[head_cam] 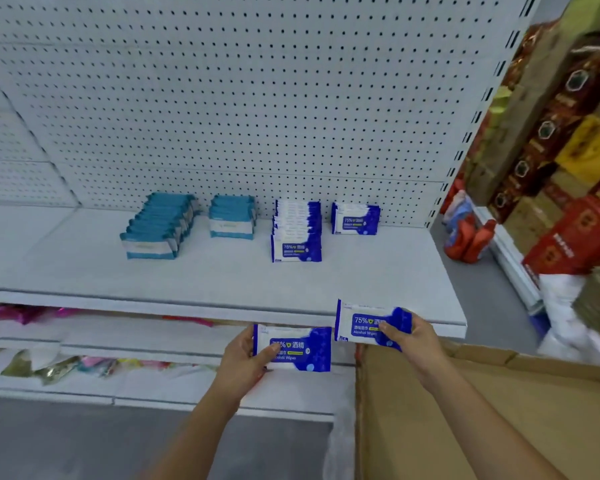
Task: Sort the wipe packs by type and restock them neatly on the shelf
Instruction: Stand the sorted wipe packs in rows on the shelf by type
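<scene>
My left hand (245,362) grips a blue-and-white alcohol wipe pack (298,348) just below the shelf's front edge. My right hand (409,341) holds a second pack of the same kind (361,322) at the front lip of the white shelf (222,278). On the shelf stand two rows of teal packs (160,226) (232,216) at the left. A row of blue alcohol packs (297,232) stands at centre, and a short row of the same kind (355,219) at the right against the pegboard.
An open cardboard box (465,410) sits at the lower right, under my right arm. Lower shelves (118,344) hold colourful snack packets. To the right stand red and yellow cartons (568,188) and red bottles (468,237) on the floor.
</scene>
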The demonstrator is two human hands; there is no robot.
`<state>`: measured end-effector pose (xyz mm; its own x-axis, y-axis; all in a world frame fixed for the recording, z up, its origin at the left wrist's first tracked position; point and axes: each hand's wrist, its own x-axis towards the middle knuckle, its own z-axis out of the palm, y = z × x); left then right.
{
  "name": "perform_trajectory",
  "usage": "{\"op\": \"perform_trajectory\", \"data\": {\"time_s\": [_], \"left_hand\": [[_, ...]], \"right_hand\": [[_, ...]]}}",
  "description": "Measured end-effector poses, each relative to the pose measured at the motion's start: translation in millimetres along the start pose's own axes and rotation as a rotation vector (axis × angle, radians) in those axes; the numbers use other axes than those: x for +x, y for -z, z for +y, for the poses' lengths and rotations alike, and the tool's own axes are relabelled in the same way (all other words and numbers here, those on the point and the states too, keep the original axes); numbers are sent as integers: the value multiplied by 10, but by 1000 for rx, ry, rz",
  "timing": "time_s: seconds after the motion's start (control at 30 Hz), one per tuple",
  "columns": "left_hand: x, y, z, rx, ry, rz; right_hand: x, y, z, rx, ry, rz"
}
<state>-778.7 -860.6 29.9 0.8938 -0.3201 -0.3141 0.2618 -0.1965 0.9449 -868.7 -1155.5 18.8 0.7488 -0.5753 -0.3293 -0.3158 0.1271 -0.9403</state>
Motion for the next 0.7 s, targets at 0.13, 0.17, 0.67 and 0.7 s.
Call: {"op": "perform_trajectory", "data": {"time_s": [0.13, 0.17, 0.67, 0.7], "left_hand": [[443, 400, 8, 28, -8, -86], [537, 484, 14, 37, -3, -112], [1630, 437, 432, 97, 48, -337], [1707, 378, 441, 102, 51, -344]], "right_hand": [[207, -389, -110, 8, 46, 45], [259, -469, -164, 16, 51, 72], [1363, -685, -612, -18, 85, 294], [1495, -659, -620, -32, 84, 302]]}}
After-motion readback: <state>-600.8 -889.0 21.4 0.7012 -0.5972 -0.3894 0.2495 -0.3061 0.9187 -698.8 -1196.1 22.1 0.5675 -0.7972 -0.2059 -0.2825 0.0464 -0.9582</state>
